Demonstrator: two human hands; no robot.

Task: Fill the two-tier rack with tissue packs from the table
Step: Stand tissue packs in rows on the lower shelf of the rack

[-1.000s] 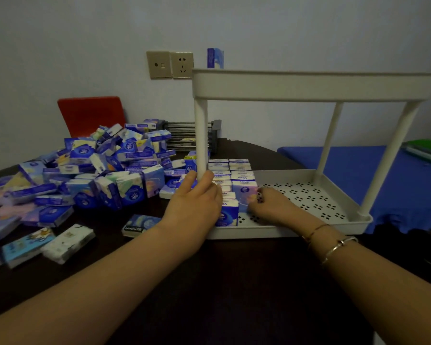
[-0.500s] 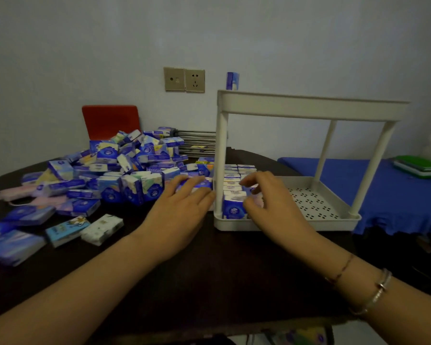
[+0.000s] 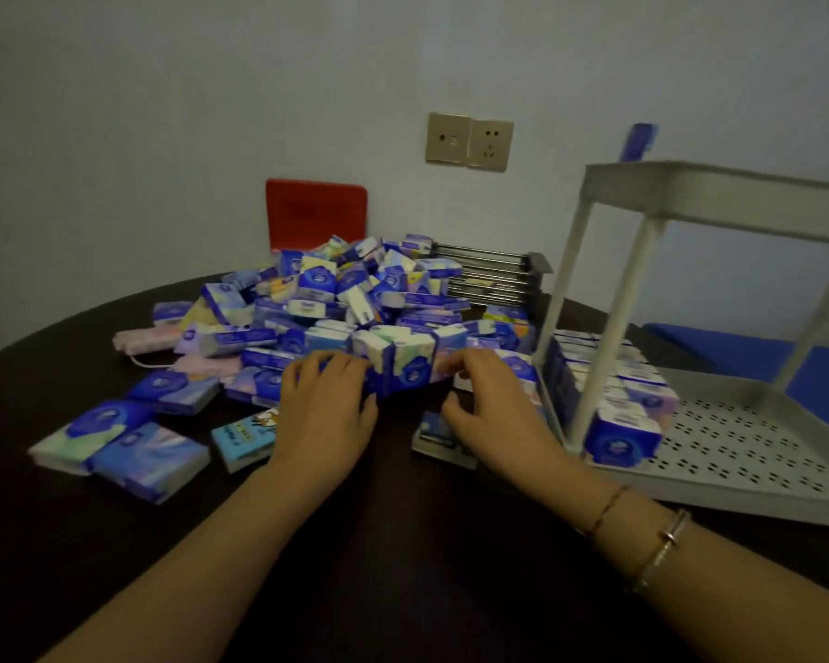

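Both hands [image 3: 326, 413] [image 3: 491, 413] reach the pile's [image 3: 345, 299] near edge beside the rack [image 3: 738, 461].

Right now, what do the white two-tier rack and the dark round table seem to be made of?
White two-tier rack: probably moulded plastic, matte; its lower tray has punched slots and thick rounded posts. Dark round table: perhaps varnished wood, slightly glossy; too dim to be sure.
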